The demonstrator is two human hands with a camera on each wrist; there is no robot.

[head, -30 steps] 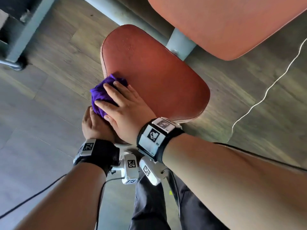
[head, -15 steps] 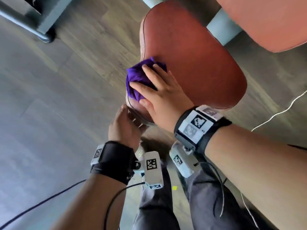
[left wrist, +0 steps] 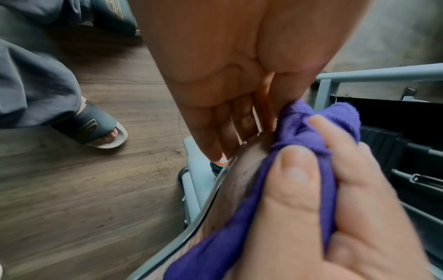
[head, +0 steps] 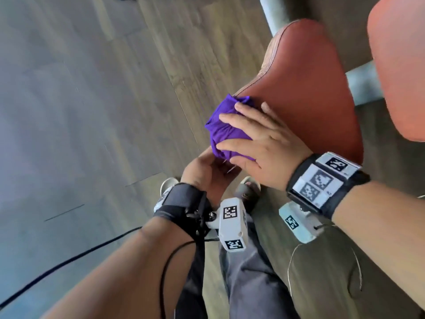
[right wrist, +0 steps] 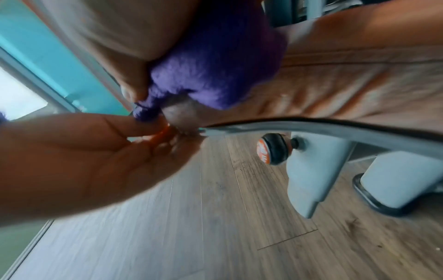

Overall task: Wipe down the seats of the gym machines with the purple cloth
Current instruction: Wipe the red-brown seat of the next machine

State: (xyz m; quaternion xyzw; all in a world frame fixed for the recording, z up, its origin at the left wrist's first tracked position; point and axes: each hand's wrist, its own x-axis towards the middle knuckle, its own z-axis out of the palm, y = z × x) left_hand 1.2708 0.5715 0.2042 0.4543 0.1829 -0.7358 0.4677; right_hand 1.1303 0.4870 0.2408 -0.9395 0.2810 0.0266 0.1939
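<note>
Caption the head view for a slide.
Right hand presses bunched purple cloth onto red padded seat's edge; left hand beneath.

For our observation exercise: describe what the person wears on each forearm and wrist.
Both forearms are bare. The left hand has a black fabric wrist strap; the right hand has a black band with white square-patterned tags. White tagged camera blocks and thin black cables hang below.

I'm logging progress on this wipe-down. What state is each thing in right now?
purple cloth: bunched, pressed on the seat's edge.
seat: under the cloth at its near-left edge.
right hand: gripping the cloth.
left hand: fingers straight, under the seat's rim.
</note>
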